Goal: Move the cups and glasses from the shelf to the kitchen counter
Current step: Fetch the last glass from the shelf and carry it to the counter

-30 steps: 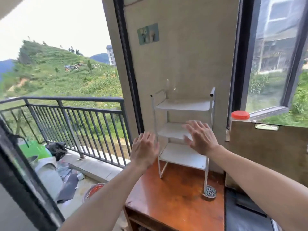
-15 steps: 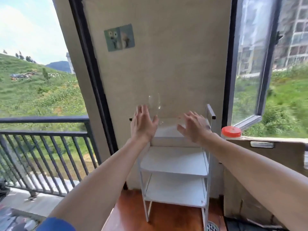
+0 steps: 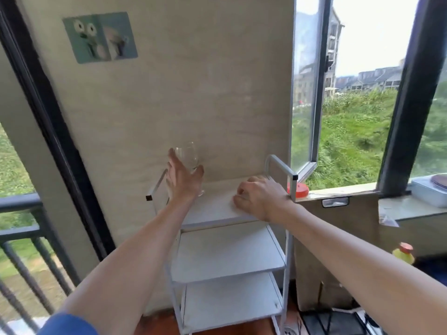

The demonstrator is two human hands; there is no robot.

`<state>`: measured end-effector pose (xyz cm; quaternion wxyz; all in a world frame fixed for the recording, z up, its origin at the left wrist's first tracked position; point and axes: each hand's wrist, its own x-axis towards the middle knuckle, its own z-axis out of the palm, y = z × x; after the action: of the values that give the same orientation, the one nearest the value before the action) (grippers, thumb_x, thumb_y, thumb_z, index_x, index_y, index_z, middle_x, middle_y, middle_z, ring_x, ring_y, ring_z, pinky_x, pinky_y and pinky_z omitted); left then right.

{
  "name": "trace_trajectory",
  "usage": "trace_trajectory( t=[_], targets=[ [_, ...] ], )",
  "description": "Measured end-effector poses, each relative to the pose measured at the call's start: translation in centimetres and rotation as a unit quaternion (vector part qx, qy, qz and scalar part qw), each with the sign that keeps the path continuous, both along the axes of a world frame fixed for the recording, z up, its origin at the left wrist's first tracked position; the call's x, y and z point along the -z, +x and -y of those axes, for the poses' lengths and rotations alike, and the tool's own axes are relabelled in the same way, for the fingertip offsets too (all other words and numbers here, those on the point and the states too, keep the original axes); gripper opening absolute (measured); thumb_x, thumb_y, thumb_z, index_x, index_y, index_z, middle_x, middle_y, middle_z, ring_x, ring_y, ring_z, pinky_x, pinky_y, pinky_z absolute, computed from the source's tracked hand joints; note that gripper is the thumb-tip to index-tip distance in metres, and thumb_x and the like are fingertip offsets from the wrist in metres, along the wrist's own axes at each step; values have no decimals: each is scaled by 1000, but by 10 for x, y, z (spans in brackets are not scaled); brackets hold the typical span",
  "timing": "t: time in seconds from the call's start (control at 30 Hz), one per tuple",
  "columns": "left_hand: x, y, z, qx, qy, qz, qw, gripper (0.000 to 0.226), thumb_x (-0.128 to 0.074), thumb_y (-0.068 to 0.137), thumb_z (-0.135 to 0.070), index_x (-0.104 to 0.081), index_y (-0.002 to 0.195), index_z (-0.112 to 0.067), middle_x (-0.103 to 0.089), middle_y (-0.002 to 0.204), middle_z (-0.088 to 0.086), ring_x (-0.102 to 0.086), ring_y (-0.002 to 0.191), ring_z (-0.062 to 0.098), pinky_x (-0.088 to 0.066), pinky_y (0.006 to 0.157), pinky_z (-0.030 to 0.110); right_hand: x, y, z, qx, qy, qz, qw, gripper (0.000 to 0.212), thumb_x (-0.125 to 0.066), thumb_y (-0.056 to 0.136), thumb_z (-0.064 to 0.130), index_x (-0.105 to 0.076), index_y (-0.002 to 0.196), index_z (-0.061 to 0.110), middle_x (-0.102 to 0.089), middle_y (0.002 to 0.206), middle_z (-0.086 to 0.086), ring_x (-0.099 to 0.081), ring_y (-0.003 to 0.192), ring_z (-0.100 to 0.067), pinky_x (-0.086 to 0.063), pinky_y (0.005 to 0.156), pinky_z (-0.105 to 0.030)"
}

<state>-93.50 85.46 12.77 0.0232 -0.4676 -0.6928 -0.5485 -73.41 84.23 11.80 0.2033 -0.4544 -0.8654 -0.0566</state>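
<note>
A clear stemmed glass (image 3: 188, 156) stands on the top tier of a white three-tier metal shelf (image 3: 228, 252), at its back left by the beige wall. My left hand (image 3: 182, 178) is right in front of the glass with fingers spread around its bowl; a firm grip cannot be told. My right hand (image 3: 260, 198) rests on the top tier's right part, fingers curled down, nothing visibly in it. The two lower tiers hold nothing.
A black door frame (image 3: 43, 117) and a balcony railing (image 3: 21, 238) are to the left. Right of the shelf stand a brown board (image 3: 338, 238), a red-lidded jar (image 3: 300, 189), a yellow bottle (image 3: 403, 255) and an open window (image 3: 312, 93) over a sill.
The view has tilted up and closer to the shelf. My left hand has reached up to the glass. My right hand has come down onto the top tier with its fingers curled.
</note>
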Motion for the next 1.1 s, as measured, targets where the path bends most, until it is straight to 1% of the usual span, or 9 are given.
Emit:
trace_trajectory(
  t=[0.1,0.23,0.37,0.57,0.67,0.77,0.87,1.0,1.1],
  targets=[
    [6,-4,-3,15,27,21,999,74,-67,79,-27,-24,139,-19,-59,110,8,-53,103,30,-35,76,31,-1,-1,0,3,5,-2,1000,37,-40,93,48,-59,114,23,-57,119,-4,-48,112,-25,-28,70,-29],
    [2,2,3,22,43,29,998,71,-68,78,-24,-28,137,-22,-54,94,-1,-50,87,23,-35,71,28,1,0,1,4,20,-26,999,33,-43,92,44,-63,107,22,-60,113,-3,-52,106,-25,-32,70,-30],
    [4,10,22,48,93,1,995,71,-69,77,-20,-31,137,-16,-53,93,-1,-49,81,19,-34,69,28,10,1,6,-8,93,-111,989,26,-51,89,34,-64,78,13,-67,85,-6,-60,82,-32,-36,62,-32],
    [-4,23,69,83,164,-3,983,64,-70,76,-20,-37,131,-14,-58,87,6,-55,74,17,-37,63,24,13,17,35,-40,156,-138,977,24,-57,86,37,-67,94,16,-68,91,-2,-64,79,-28,-41,58,-30],
    [-6,41,98,94,202,9,975,62,-70,74,-16,-39,128,-14,-59,86,7,-55,70,17,-41,63,24,20,42,65,-69,196,-126,970,23,-56,84,35,-67,91,16,-67,87,1,-64,74,-22,-33,57,-24],
    [3,76,132,119,224,27,967,60,-70,73,-10,-41,125,-8,-60,94,8,-55,71,12,-43,67,19,37,79,100,-77,197,-121,970,15,-61,81,28,-65,87,15,-66,83,0,-62,71,-23,-42,57,-27],
    [24,124,164,149,209,47,965,56,-70,75,-8,-42,124,-4,-57,87,3,-54,67,1,-41,62,10,68,134,132,-23,167,-107,980,17,-61,82,30,-65,84,14,-66,84,-1,-62,70,-23,-49,58,-33],
    [65,198,197,205,130,47,969,55,-70,77,-14,-41,123,-7,-54,79,-6,-54,65,1,-46,57,22,113,219,179,73,103,-72,989,21,-57,79,35,-66,84,16,-67,85,1,-64,72,-22,-49,58,-31],
    [99,260,217,269,92,24,959,60,-71,76,-12,-37,126,-13,-57,86,-1,-54,69,7,-40,61,22,145,285,221,151,55,-47,986,26,-52,76,39,-65,82,17,-65,83,0,-63,74,-23,-50,60,-32]
  ],
)
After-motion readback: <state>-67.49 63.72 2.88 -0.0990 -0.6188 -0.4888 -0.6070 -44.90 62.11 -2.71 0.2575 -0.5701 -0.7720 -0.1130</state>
